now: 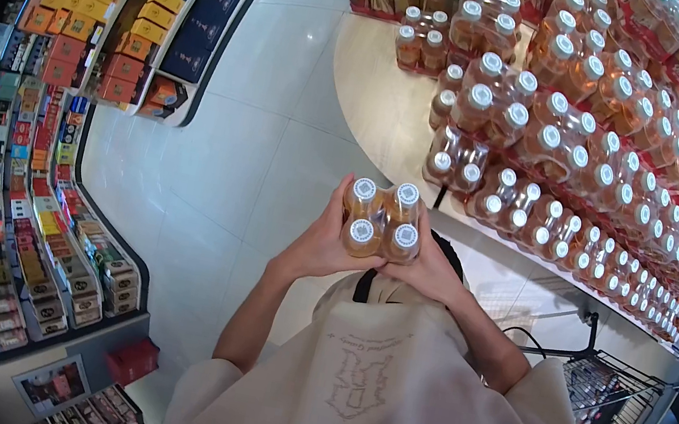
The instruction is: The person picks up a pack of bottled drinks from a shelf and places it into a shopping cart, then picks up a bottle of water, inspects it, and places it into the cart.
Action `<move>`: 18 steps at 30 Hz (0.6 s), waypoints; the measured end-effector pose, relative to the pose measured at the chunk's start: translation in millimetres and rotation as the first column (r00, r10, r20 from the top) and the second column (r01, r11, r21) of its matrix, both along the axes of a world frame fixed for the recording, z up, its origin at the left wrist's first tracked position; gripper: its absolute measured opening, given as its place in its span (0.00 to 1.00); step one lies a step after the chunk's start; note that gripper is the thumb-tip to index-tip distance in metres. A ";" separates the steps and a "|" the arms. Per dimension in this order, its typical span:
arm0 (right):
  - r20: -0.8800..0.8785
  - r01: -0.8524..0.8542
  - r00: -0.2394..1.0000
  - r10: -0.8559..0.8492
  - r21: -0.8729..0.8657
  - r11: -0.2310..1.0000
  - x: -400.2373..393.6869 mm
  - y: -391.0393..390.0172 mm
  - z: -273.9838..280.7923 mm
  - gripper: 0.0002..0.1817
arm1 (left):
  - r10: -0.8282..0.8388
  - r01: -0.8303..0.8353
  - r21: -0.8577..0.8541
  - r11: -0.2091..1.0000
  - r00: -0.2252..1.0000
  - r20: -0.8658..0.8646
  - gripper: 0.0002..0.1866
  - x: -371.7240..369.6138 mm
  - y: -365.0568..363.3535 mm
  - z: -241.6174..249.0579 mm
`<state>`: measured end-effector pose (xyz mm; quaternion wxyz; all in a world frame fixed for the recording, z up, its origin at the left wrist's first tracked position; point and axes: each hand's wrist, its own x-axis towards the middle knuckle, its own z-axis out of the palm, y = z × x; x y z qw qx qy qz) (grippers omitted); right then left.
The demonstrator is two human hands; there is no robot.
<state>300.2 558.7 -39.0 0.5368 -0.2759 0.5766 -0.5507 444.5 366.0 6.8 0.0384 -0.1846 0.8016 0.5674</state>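
Note:
Both hands hold a shrink-wrapped pack of bottles [383, 220] with white caps and amber contents, upright in front of my chest. My left hand [333, 236] is closed around its left side, and my right hand [425, 259] grips the right side, with the thumbs near the lower edge. Beyond the pack, similar bottle packs [543, 139] stand in tiers on a curved pale wooden display [380, 83]. The fingers under and behind the held pack are partly hidden.
Shelves with boxed goods [77, 2] curve along the left side. A wire shopping cart [610, 405] stands at the lower right, beside the display's edge. Glossy pale floor tiles [212, 162] run between shelves and display. A red box [133, 360] sits at the lower left.

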 end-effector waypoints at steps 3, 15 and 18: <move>-0.065 0.069 0.995 -0.069 -0.014 0.998 -13.8 -47.4 1.9 0.70 | -0.021 0.020 0.032 0.999 1.000 0.013 0.72 -25.9 -54.5 -2.6; 0.081 0.388 0.920 -0.383 -0.064 0.919 -54.5 -221.0 -46.7 0.66 | -0.141 0.164 -0.203 0.965 0.983 0.121 0.65 -111.9 -232.8 -26.9; 0.110 0.500 0.862 -0.495 -0.028 0.865 -62.1 -268.9 -66.0 0.65 | -0.215 0.226 -0.195 0.954 0.974 0.076 0.64 -143.1 -274.7 -27.0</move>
